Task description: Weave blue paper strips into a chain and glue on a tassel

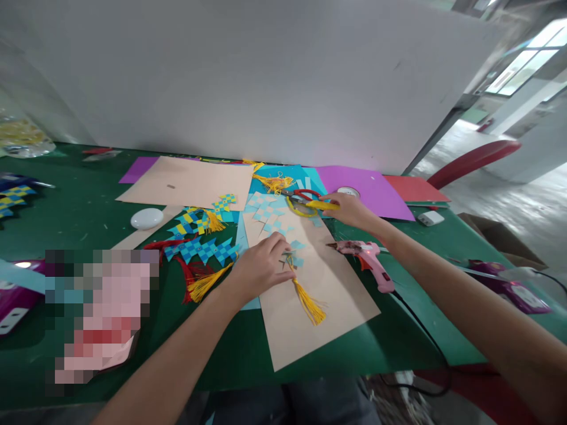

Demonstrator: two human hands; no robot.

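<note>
L hand (pixel 273 262) pinched narrow on lt-blue paper (pixel 290 254), yel. tassel (pixel 310 303) just below; R hand (pixel 348 209) round yel. handle (pixel 322 205).

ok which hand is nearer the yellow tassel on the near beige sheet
Your left hand is at the top of the tassel; your right hand is farther, beside the red-handled scissors.

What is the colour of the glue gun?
The glue gun is pink, best seen in the head view.

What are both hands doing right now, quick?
Left hand: fingers curled by pale blue paper and a yellow tassel; can't tell if it's gripping.
Right hand: closed, holding a yellow handle.
</note>
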